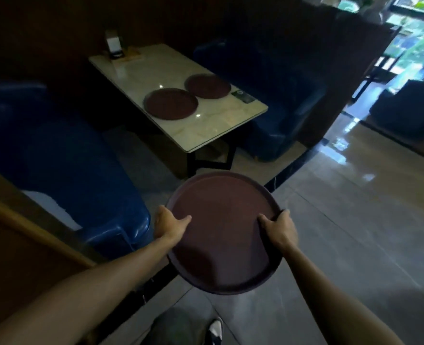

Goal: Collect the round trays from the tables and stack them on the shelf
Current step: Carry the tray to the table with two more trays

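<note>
— Both bare forearms reach out from the bottom edge; what are they carrying?

— One round, dark reddish tray [222, 232], held out level over the grey tiled floor [342, 232]. It is the largest thing near the camera and has nothing on it.

— How is it gripped?

— By opposite sides. The left hand [168, 226] is closed on the left rim, thumb lying across the top surface, fingers hidden beneath. The right hand [279, 227] clasps the right rim the same way, thumb on top.

— And behind that?

— A blue padded bench [64, 155] on the left and a second blue seat [288, 100] on the right flank a pale marble-look table [206, 128].

— Anything on the table?

— Two more round trays of the same colour lie flat near its front end, just beside one another: the nearer tray [170, 103] to the left, the farther tray [207, 86] to the right. A small dark card [242, 96] sits at the right edge beside the farther one, and a small stand [115, 47] sits at the back corner; what it holds is too dim to tell.
</note>
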